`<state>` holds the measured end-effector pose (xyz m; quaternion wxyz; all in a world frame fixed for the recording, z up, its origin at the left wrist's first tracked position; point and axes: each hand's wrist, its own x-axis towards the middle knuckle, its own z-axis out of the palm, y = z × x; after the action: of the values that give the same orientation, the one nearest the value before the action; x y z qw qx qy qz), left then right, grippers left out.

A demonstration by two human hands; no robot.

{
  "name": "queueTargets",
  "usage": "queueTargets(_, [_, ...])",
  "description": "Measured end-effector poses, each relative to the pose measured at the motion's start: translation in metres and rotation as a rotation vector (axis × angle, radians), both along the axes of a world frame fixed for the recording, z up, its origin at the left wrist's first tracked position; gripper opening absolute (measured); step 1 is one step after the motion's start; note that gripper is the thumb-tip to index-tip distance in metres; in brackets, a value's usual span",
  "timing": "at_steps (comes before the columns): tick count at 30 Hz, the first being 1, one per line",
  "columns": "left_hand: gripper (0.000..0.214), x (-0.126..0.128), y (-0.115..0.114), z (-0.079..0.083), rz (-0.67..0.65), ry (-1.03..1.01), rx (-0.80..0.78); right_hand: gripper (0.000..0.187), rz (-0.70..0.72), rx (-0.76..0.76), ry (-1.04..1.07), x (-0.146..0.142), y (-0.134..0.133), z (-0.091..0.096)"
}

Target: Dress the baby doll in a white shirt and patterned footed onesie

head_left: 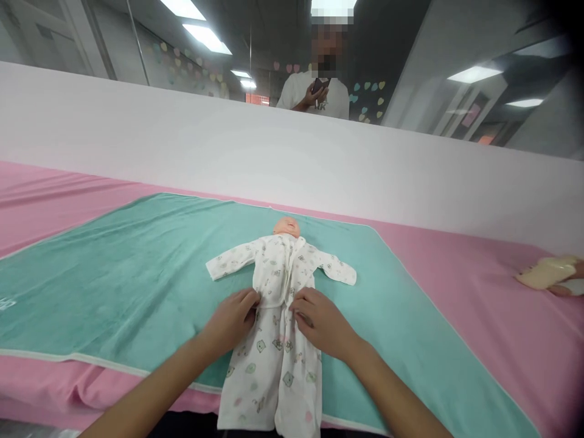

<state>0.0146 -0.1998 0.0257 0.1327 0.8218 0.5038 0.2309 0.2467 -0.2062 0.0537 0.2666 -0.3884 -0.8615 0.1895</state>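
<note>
White printed cotton lies under both of our hands. Our left hand [232, 319] and right hand [322, 322] rest side by side at the waist of the sleepsuit [274, 359], with a narrow gap between them over the front opening. The fingers of each are bent down onto the cloth; whether they pinch it or merely press we cannot tell.

The sleepsuit is on the doll [286, 227], which lies on its back straight ahead of our knuckles. Its head is farthest from us and its sleeves are spread to either side. The suit's legs trail back between our forearms and over the near edge.

Beneath the hands spreads a teal towel [137, 286], and under it, past both wrists, a pink sheet [479, 298]. Beyond the doll's head rises a white partition [228, 146]; behind it a person [296, 91] holds a phone [319, 85]. Far out from our right hand, another hand [568, 287] holds a cream object [545, 272].

In our judgement, a tug toward us could drag the doll and ruck the towel, since the suit's legs already hang off the edge. An uneven pull could leave the front panels crooked.

A white mark [6, 303] at the towel's edge, far beyond our left hand, is too small to read. The shirt print is mostly hidden.
</note>
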Motion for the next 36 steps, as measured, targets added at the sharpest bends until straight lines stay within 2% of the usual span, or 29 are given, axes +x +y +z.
queueTargets(2, [0.014,-0.009,-0.002,-0.001,-0.032,-0.105,-0.118,0.021,-0.053,-0.083,0.136,0.014,-0.005,-0.006])
queueTargets(4, [0.015,-0.025,0.006,-0.005,0.039,-0.191,-0.151,0.023,-0.190,-0.150,0.253,0.029,-0.003,-0.016])
queueTargets(6, [0.018,-0.043,0.025,-0.009,0.256,-0.170,-0.061,0.028,-0.315,-0.199,0.248,0.039,0.004,-0.030])
queueTargets(8, [0.034,-0.061,0.050,-0.012,0.514,-0.066,0.032,0.030,-0.370,-0.208,0.131,0.041,0.013,-0.042])
queueTargets(10, [0.049,-0.074,0.076,-0.012,0.668,0.010,-0.033,0.019,-0.409,-0.155,-0.021,0.036,0.023,-0.049])
queueTargets(11, [0.052,-0.078,0.088,-0.011,0.693,0.032,-0.092,0.013,-0.427,-0.122,-0.092,0.032,0.027,-0.051])
queueTargets(13, [0.048,-0.084,0.106,-0.007,0.662,0.048,-0.177,0.011,-0.448,-0.075,-0.199,0.025,0.031,-0.052])
queueTargets(15, [0.037,-0.087,0.114,0.000,0.595,0.048,-0.171,0.012,-0.443,-0.049,-0.255,0.022,0.029,-0.051])
queueTargets(18, [0.029,-0.087,0.105,0.009,0.557,0.023,-0.052,0.019,-0.430,-0.059,-0.226,0.025,0.016,-0.052])
queueTargets(21, [0.027,-0.073,0.077,0.009,0.520,0.057,0.068,0.021,-0.370,-0.096,-0.216,0.032,0.001,-0.055])
queueTargets(23, [0.022,-0.055,0.053,0.005,0.393,0.099,0.006,0.018,-0.324,-0.121,-0.219,0.036,-0.003,-0.054])
queueTargets(25, [0.022,-0.035,0.034,-0.001,0.256,0.102,-0.088,0.020,-0.303,-0.257,-0.123,0.038,-0.004,-0.049])
queueTargets(28, [0.019,-0.011,0.021,-0.007,0.140,0.108,-0.070,0.034,-0.297,-0.633,0.184,0.038,-0.002,-0.042])
queueTargets(29, [0.017,-0.005,0.020,-0.007,0.129,0.123,-0.044,0.039,-0.293,-0.729,0.273,0.037,-0.002,-0.041])
queueTargets(31, [0.017,0.001,0.020,-0.005,0.140,0.163,-0.009,0.043,-0.295,-0.818,0.387,0.032,-0.003,-0.042])
queueTargets(36, [0.015,-0.002,0.011,0.008,0.285,0.177,0.105,0.038,-0.352,-0.805,0.480,0.021,-0.011,-0.050])
